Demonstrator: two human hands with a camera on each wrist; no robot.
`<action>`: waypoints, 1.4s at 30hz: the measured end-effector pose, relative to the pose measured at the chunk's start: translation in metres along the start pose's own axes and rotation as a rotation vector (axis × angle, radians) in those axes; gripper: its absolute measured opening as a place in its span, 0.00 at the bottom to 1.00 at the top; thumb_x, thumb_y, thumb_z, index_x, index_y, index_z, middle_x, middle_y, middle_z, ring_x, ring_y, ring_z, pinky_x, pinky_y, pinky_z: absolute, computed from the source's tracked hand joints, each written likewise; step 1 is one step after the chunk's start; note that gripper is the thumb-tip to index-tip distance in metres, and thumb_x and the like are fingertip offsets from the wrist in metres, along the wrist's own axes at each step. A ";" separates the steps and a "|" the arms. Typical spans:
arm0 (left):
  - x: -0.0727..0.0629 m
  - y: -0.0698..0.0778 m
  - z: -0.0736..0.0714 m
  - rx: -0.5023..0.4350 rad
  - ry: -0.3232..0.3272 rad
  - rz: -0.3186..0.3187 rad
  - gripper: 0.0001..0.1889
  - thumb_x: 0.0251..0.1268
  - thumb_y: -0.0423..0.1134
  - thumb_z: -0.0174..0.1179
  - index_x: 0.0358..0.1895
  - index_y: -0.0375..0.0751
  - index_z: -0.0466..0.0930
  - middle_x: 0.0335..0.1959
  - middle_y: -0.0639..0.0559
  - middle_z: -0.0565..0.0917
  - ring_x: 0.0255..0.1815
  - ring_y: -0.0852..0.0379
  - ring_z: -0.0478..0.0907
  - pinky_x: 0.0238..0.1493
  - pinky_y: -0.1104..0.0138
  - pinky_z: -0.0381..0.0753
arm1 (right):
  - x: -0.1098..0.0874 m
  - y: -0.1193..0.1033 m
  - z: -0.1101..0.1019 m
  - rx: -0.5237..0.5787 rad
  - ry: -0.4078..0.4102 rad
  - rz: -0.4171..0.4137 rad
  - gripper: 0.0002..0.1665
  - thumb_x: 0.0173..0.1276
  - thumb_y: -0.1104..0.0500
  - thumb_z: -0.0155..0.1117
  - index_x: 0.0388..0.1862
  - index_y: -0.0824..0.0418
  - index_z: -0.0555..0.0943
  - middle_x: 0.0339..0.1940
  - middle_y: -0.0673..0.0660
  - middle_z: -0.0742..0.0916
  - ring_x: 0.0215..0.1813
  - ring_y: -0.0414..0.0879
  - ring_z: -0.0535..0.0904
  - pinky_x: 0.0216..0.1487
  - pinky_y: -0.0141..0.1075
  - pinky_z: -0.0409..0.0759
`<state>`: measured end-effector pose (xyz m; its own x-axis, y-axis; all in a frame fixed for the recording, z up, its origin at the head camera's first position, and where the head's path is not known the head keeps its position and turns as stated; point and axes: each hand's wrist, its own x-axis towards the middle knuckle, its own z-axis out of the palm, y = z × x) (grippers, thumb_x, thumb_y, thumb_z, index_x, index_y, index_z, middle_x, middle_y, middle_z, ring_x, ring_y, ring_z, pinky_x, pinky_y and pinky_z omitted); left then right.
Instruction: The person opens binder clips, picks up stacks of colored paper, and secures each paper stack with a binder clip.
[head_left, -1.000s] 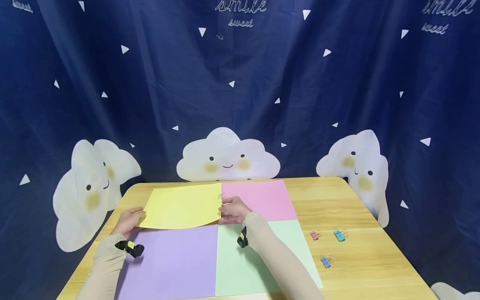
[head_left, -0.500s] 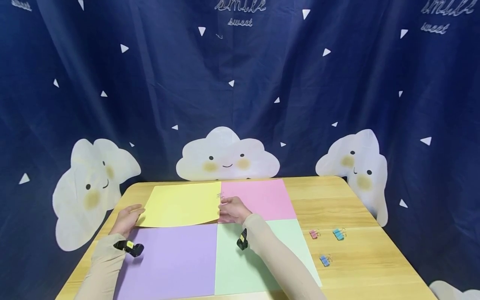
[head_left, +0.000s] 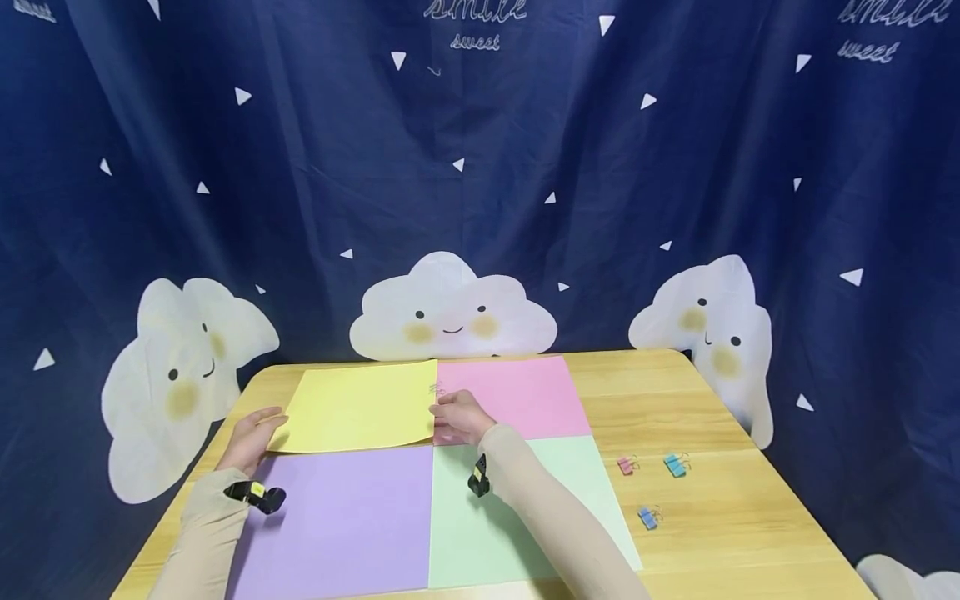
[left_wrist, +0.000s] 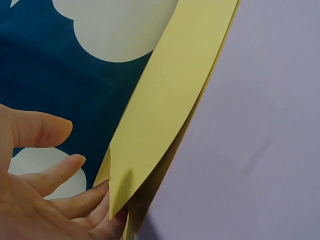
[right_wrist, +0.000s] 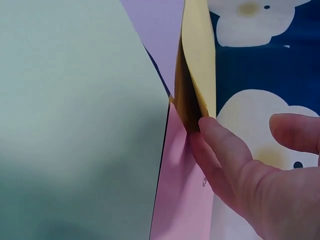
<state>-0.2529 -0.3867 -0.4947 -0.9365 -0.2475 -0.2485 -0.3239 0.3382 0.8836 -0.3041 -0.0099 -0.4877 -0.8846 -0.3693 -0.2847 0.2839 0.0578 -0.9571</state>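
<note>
A yellow paper sheet (head_left: 356, 407) lies at the back left, its near edge bowed up above the table. My left hand (head_left: 250, 442) is at its left near corner; in the left wrist view straight fingertips (left_wrist: 102, 187) touch the corner, with the thumb held away. At least one more yellow layer shows beneath. On the sheet's right edge, fingertips of my right hand (head_left: 463, 417) touch the paper, the thumb apart from it in the right wrist view. Around it lie a pink sheet (head_left: 517, 392), a purple sheet (head_left: 337, 525) and a green sheet (head_left: 540, 467).
Right of the sheets, a pink binder clip (head_left: 626, 466), a teal binder clip (head_left: 677, 465) and a blue binder clip (head_left: 648, 517) lie on the wooden table (head_left: 720, 533). Small wire loops (head_left: 436, 388) show by the yellow-pink seam. A dark blue curtain (head_left: 480, 192) hangs behind.
The head view has shifted slightly. Both hands stay at the yellow sheet's left and right edges, and the bowed near edge sits a little closer to the purple sheet.
</note>
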 end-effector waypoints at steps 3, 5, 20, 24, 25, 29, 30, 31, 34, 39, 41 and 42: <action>0.001 0.000 0.000 -0.021 -0.003 -0.001 0.34 0.80 0.45 0.48 0.81 0.30 0.52 0.84 0.29 0.47 0.82 0.34 0.50 0.83 0.46 0.58 | 0.001 0.001 0.002 0.001 -0.005 -0.005 0.36 0.77 0.66 0.58 0.74 0.84 0.57 0.70 0.77 0.74 0.67 0.68 0.79 0.68 0.52 0.82; 0.002 -0.001 -0.001 -0.024 -0.003 0.005 0.35 0.80 0.45 0.48 0.81 0.30 0.52 0.84 0.29 0.46 0.83 0.32 0.48 0.85 0.42 0.52 | 0.001 0.001 0.003 -0.006 -0.002 -0.006 0.35 0.77 0.66 0.58 0.74 0.84 0.58 0.69 0.77 0.74 0.67 0.67 0.79 0.68 0.52 0.82; -0.007 0.004 0.001 0.047 0.018 -0.005 0.35 0.81 0.47 0.47 0.81 0.32 0.52 0.83 0.28 0.51 0.71 0.37 0.64 0.71 0.52 0.71 | -0.007 0.000 0.000 -0.025 0.009 0.017 0.34 0.76 0.64 0.59 0.72 0.83 0.61 0.65 0.76 0.78 0.63 0.65 0.82 0.64 0.48 0.86; -0.011 0.006 0.003 0.063 0.030 0.008 0.34 0.81 0.46 0.47 0.81 0.31 0.52 0.82 0.26 0.53 0.68 0.38 0.65 0.70 0.52 0.71 | -0.008 0.001 -0.002 -0.012 -0.001 0.035 0.32 0.76 0.64 0.60 0.71 0.82 0.64 0.62 0.75 0.81 0.62 0.64 0.83 0.61 0.47 0.87; -0.012 0.006 0.003 0.066 0.029 0.012 0.34 0.81 0.46 0.47 0.81 0.31 0.52 0.81 0.25 0.54 0.68 0.37 0.65 0.71 0.51 0.71 | -0.009 0.001 -0.002 -0.005 -0.007 0.038 0.32 0.76 0.64 0.60 0.71 0.82 0.64 0.61 0.75 0.82 0.62 0.64 0.84 0.60 0.47 0.88; -0.014 0.007 0.008 0.095 0.019 0.032 0.34 0.81 0.44 0.46 0.80 0.29 0.52 0.78 0.22 0.56 0.71 0.29 0.65 0.75 0.41 0.67 | -0.012 0.003 -0.003 0.017 -0.036 0.046 0.31 0.76 0.65 0.60 0.69 0.83 0.65 0.60 0.77 0.82 0.62 0.67 0.83 0.62 0.50 0.87; -0.014 0.007 0.009 0.101 0.009 0.037 0.34 0.81 0.44 0.46 0.80 0.28 0.50 0.78 0.21 0.55 0.77 0.28 0.57 0.79 0.38 0.59 | -0.013 0.004 -0.003 0.021 -0.045 0.046 0.31 0.77 0.65 0.60 0.69 0.83 0.65 0.60 0.77 0.82 0.62 0.67 0.83 0.62 0.51 0.86; -0.014 0.007 0.010 0.114 0.007 0.041 0.34 0.81 0.44 0.46 0.80 0.27 0.51 0.78 0.20 0.55 0.78 0.26 0.56 0.79 0.37 0.59 | -0.013 0.004 -0.004 0.023 -0.051 0.050 0.30 0.77 0.65 0.59 0.69 0.83 0.65 0.60 0.78 0.82 0.63 0.68 0.83 0.63 0.51 0.86; -0.013 0.006 0.011 0.141 0.008 0.052 0.34 0.81 0.43 0.46 0.80 0.27 0.51 0.78 0.19 0.54 0.78 0.24 0.54 0.79 0.36 0.58 | -0.014 0.005 -0.004 0.015 -0.065 0.038 0.28 0.77 0.65 0.59 0.67 0.83 0.67 0.61 0.78 0.81 0.63 0.69 0.82 0.63 0.50 0.86; -0.011 0.007 0.014 0.169 0.010 0.075 0.34 0.81 0.43 0.46 0.79 0.26 0.51 0.78 0.18 0.51 0.79 0.23 0.53 0.79 0.36 0.59 | -0.015 0.004 -0.004 0.003 -0.096 0.014 0.25 0.78 0.65 0.58 0.64 0.84 0.70 0.60 0.77 0.82 0.63 0.69 0.82 0.64 0.49 0.86; -0.011 0.010 0.016 0.195 0.007 0.088 0.33 0.81 0.43 0.46 0.79 0.26 0.52 0.79 0.18 0.50 0.79 0.23 0.53 0.79 0.36 0.59 | -0.015 0.002 -0.003 0.005 -0.102 0.012 0.24 0.78 0.65 0.57 0.64 0.84 0.70 0.60 0.78 0.82 0.63 0.69 0.82 0.64 0.50 0.85; -0.011 0.012 0.017 0.209 0.003 0.098 0.33 0.81 0.42 0.47 0.79 0.25 0.52 0.79 0.17 0.50 0.79 0.22 0.53 0.79 0.36 0.59 | -0.015 0.002 -0.004 0.003 -0.105 0.010 0.24 0.78 0.65 0.57 0.64 0.84 0.70 0.60 0.77 0.82 0.64 0.69 0.82 0.65 0.50 0.85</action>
<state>-0.2487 -0.3646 -0.4883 -0.9645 -0.2066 -0.1647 -0.2529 0.5411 0.8020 -0.2918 -0.0008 -0.4854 -0.8380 -0.4639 -0.2874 0.2940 0.0599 -0.9539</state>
